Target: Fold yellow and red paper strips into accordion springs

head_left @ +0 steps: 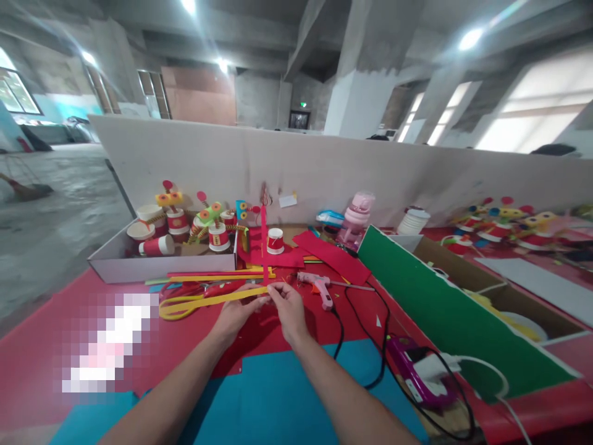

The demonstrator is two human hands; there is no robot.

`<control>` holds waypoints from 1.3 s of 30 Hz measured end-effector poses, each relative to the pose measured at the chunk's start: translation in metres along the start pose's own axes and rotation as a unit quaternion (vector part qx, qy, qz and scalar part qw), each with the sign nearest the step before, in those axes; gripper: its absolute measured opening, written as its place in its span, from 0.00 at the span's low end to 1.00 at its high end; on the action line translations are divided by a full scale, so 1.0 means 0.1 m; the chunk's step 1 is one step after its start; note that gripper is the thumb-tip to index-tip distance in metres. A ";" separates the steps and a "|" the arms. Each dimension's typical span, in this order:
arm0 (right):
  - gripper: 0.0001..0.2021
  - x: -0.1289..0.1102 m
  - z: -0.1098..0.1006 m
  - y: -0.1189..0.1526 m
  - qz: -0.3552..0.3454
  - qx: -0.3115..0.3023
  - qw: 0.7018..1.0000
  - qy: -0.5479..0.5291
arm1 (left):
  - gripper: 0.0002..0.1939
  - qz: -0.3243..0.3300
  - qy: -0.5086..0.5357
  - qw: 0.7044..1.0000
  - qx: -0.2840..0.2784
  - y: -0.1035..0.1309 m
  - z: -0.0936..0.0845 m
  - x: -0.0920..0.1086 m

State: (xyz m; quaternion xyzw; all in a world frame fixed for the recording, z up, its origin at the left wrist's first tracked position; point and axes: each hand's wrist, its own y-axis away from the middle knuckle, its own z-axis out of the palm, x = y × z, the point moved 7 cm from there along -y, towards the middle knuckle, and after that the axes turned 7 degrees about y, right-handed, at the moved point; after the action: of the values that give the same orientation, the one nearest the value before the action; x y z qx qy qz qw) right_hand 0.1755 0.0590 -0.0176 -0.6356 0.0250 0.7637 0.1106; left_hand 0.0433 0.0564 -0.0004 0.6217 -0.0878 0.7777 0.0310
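A long yellow paper strip point(215, 301) runs leftward from my hands, and its far part curls in a loop above the table. A red paper strip point(264, 238) stands away from my fingertips, meeting the yellow one there at roughly a right angle. My left hand point(238, 314) is closed, with thumb and fingers around the yellow strip close to its end. At the spot where both strips meet, my right hand point(290, 309) pinches them. Fingers cover part of the joint, so I cannot tell whether it is glued. A pink glue gun point(319, 288) lies just right of my right hand.
Paper-cup figures and cups fill a white box point(162, 267) at the back left. One red-and-white cup point(275, 241) stands behind my hands. Blue sheets point(296, 395) lie under my forearms. To the right are a purple power strip point(419, 371), black cables and a green-sided box point(445, 309).
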 end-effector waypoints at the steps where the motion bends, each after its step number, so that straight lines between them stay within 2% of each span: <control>1: 0.11 -0.01 0.01 0.00 -0.005 -0.006 1.000 0.006 | 0.14 0.009 -0.003 1.000 0.009 -0.01 -0.02 0.00; 6: 0.13 0.02 0.08 -0.01 -0.005 -0.058 0.998 -0.003 | 0.12 0.032 0.002 0.999 0.029 -0.03 -0.09 -0.02; 9: 0.13 0.00 0.08 -0.02 -0.025 -0.081 0.996 0.031 | 0.11 0.033 0.003 0.999 0.028 -0.03 -0.08 0.00; 13: 0.10 -0.06 0.03 -0.01 -0.058 -0.078 0.991 0.094 | 0.10 0.033 -0.004 0.999 0.022 -0.02 -0.05 -0.01; 19: 0.11 -0.03 0.01 -0.03 -0.050 -0.066 0.991 0.105 | 0.11 0.033 -0.020 0.998 0.043 -0.02 -0.10 -0.03; 28: 0.10 -0.11 0.00 -0.03 -0.080 -0.087 0.976 0.182 | 0.11 0.043 -0.055 0.996 0.055 -0.03 -0.13 -0.06; 35: 0.09 -0.16 -0.02 -0.01 -0.070 -0.073 0.983 0.156 | 0.11 0.058 -0.047 0.996 0.048 -0.03 -0.12 -0.06; 39: 0.11 -0.13 0.04 0.00 -0.040 -0.107 0.987 0.110 | 0.13 0.041 -0.012 0.997 0.062 -0.07 -0.18 -0.12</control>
State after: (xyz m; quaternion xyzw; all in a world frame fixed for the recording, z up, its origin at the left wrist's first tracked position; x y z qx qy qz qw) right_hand 0.1736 0.0582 -0.0037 -0.7241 -0.0700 0.6826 0.0693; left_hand 0.0300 0.0667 -0.0154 0.6273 -0.0657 0.7749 -0.0407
